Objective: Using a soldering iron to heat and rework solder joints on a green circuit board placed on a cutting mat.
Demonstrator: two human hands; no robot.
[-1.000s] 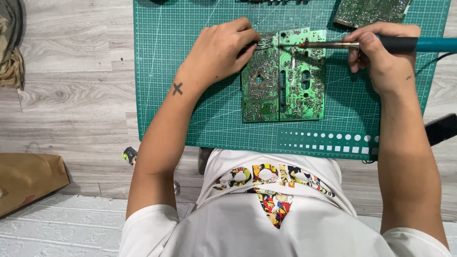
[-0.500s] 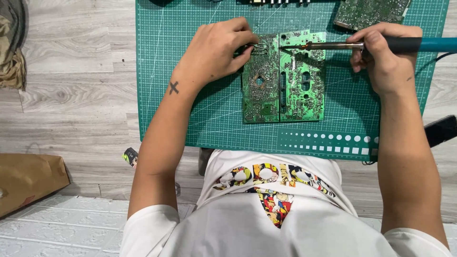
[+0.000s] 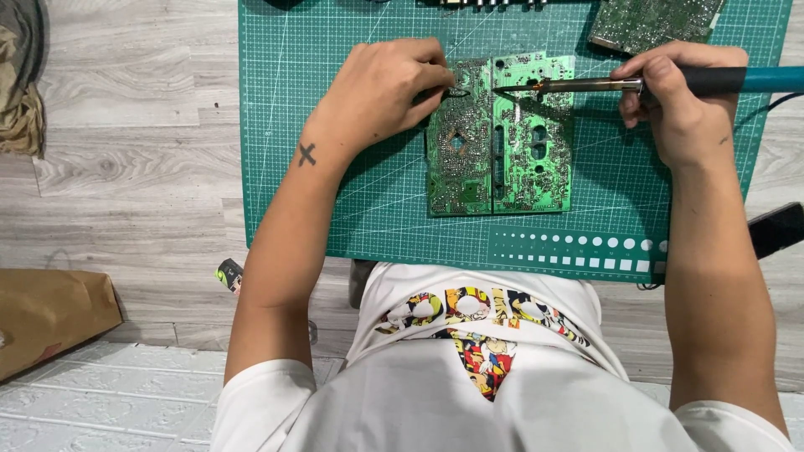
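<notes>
Landmark: the green cutting mat, which is lying on the grey wood-grain surface.

Well to the left of the mat, a brown paper bag is resting at the near edge of the surface. A bundle of dark and tan cloth is sitting at the far left corner, also clear of the mat.

Over the upper middle of the mat, the left hand is resting with its fingers curled together, pinching a small item against the top left edge of the green circuit board. The pinched item is too small to identify.

The circuit board is lying flat at the centre of the mat, solder side up, made up of two panels side by side.

Over the upper right of the mat, the right hand is closing around the teal handle of a soldering iron. The iron is lying nearly level, its metal tip pointing left and meeting the top of the circuit board.

At the top right edge of the mat, a second circuit board is lying partly out of view.
</notes>
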